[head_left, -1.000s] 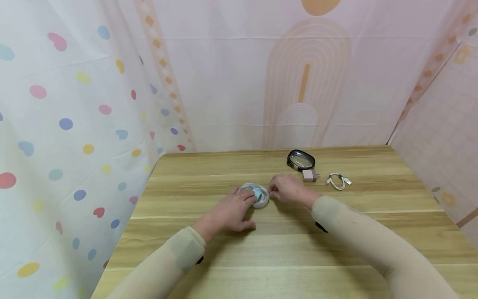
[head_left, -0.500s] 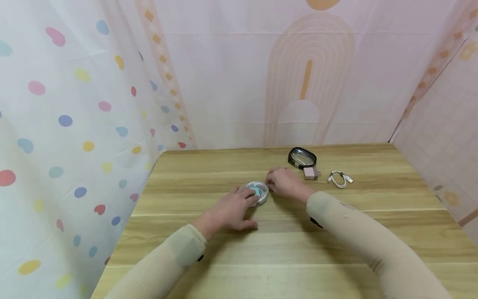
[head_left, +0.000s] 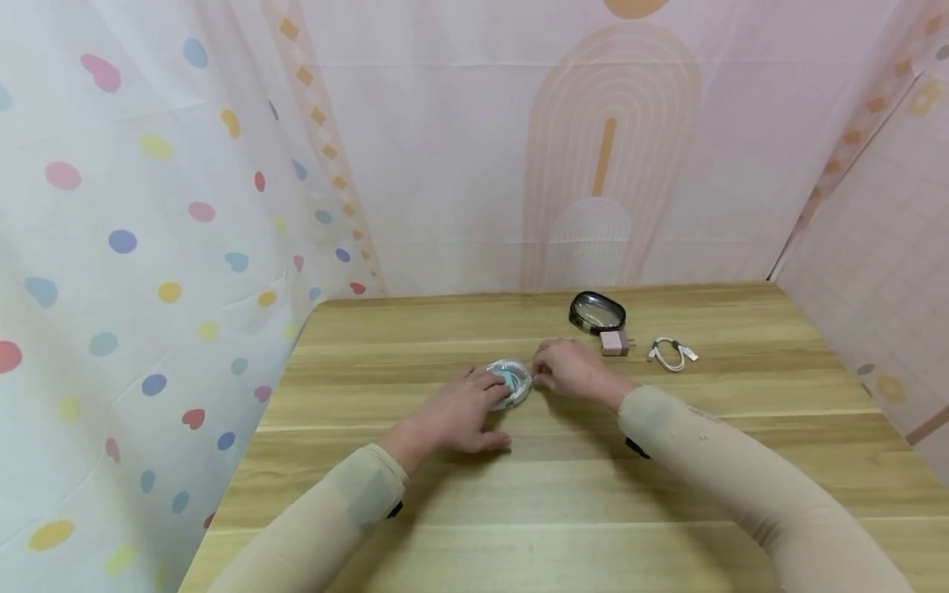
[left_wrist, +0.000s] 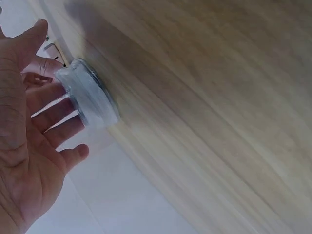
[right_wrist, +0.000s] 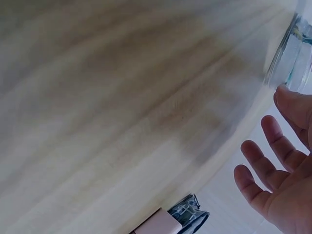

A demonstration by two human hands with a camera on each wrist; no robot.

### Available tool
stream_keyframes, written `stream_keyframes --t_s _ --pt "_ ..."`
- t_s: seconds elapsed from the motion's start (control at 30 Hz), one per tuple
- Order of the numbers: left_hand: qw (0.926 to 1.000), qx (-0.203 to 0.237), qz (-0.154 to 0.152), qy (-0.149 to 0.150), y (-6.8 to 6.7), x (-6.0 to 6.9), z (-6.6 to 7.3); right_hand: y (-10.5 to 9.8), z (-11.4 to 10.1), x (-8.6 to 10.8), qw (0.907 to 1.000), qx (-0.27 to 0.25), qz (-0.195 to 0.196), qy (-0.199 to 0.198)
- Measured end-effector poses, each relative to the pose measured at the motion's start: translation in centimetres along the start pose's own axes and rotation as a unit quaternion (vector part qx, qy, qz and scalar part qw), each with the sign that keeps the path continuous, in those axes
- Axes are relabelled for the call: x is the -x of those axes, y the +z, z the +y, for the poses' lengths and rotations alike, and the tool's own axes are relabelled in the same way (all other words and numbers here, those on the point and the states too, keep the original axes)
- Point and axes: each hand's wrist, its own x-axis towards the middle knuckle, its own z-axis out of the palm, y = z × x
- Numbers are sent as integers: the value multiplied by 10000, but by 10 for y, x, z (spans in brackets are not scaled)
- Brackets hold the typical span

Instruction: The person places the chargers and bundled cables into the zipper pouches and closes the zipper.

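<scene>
A clear round case with a pale coiled cable and a light blue piece inside lies on the wooden table. My left hand rests its fairly straight fingers on the case's left part, thumb apart. In the left wrist view the fingers of that hand touch the case. At the case's right edge my right hand pinches the rim with thumb and index finger. The right wrist view has the thumb of this hand against the case, other fingers loosely bent.
Behind my right hand stand a black-rimmed clear case and a pink charger plug. A short coiled white cable lies to their right. Patterned curtains hang behind and on the left of the table.
My right hand shifted slightly left and back to the right, staying at the case's edge. My left hand has stayed on the case. The head view tilted slightly.
</scene>
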Motion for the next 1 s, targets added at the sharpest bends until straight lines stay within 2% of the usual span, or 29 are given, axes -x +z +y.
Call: stream_keyframes --t_s 0.17,0.27,0.37,0.5,0.73,0.8,1.0 --pt "9999 34 -98 52 0 1 0 -2 -3 -11 9996 153 102 202" --pt "9999 32 -118 85 0 0 0 -3 -5 -16 9993 249 15 288" --pt "9999 5 -92 102 1 -1 1 -4 -6 -18 9992 287 -70 266" --pt "9998 -80 -142 76 2 -2 2 -3 -3 -17 9995 244 9 210" --pt "9995 -10 -321 -13 3 -2 7 1 1 -6 9999 -35 52 125" --pt "9995 1 -323 -14 4 -1 8 3 0 -2 9998 -115 59 134" --pt "9998 -45 -179 21 5 0 7 9 -8 5 9964 -802 119 236"
